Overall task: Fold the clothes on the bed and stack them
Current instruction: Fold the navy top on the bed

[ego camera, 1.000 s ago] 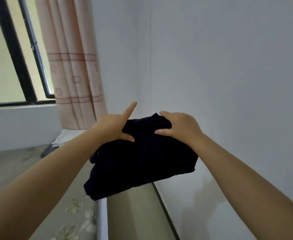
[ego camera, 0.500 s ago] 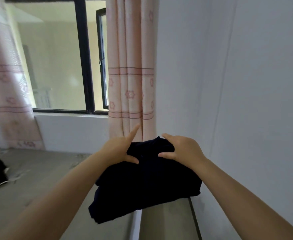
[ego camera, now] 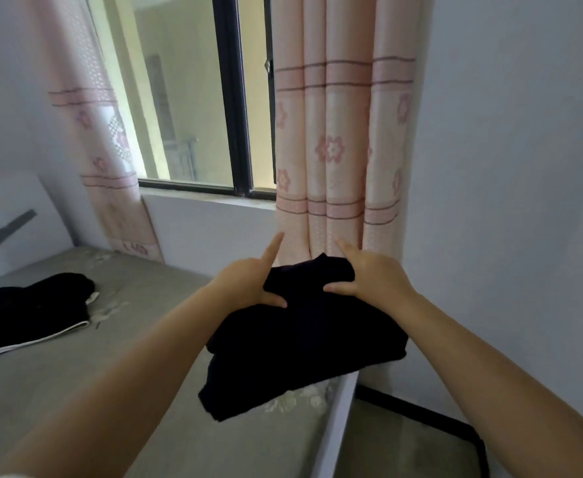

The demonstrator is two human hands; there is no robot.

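- Dark navy folded cloth garment (ego camera: 303, 343) held in the air over the near right corner of grey floral-print bed (ego camera: 76, 391); a second back hung beyond the bed's edge by the wall, so carry toward a stacking spot judged underway.
- Left hand (ego camera: 248, 284) and right hand (ego camera: 369, 274) pinching far edge, thumbs on top, forefingers straight.
- Black white-trimmed garment (ego camera: 31, 312) flat on bed, far left, well apart.
- Pink flowered curtain (ego camera: 338, 150) behind.
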